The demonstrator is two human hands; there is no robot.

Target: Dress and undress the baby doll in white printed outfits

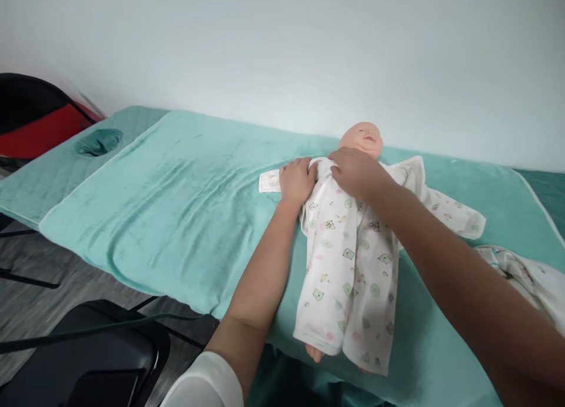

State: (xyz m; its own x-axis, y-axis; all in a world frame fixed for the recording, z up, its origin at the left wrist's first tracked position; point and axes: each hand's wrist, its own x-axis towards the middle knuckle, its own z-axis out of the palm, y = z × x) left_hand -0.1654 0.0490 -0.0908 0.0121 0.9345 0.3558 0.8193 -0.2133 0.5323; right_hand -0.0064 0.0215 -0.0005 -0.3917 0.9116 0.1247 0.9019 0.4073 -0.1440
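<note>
A baby doll (pixel 362 137) lies on its back on a teal towel (pixel 185 201), dressed in a white printed onesie (pixel 348 266). My left hand (pixel 296 180) rests closed on the onesie's shoulder, by the doll's outstretched sleeve. My right hand (pixel 355 172) pinches the fabric at the collar, just below the doll's chin. One bare foot (pixel 314 353) pokes out of the trouser leg at the near edge.
The towel covers a teal massage table (pixel 66 166) with a face hole (pixel 97 142) at the far left. Another printed garment (pixel 525 277) lies crumpled at the right. A black chair (pixel 88 360) stands near left, a red and black chair (pixel 35 122) far left. A white wall is behind.
</note>
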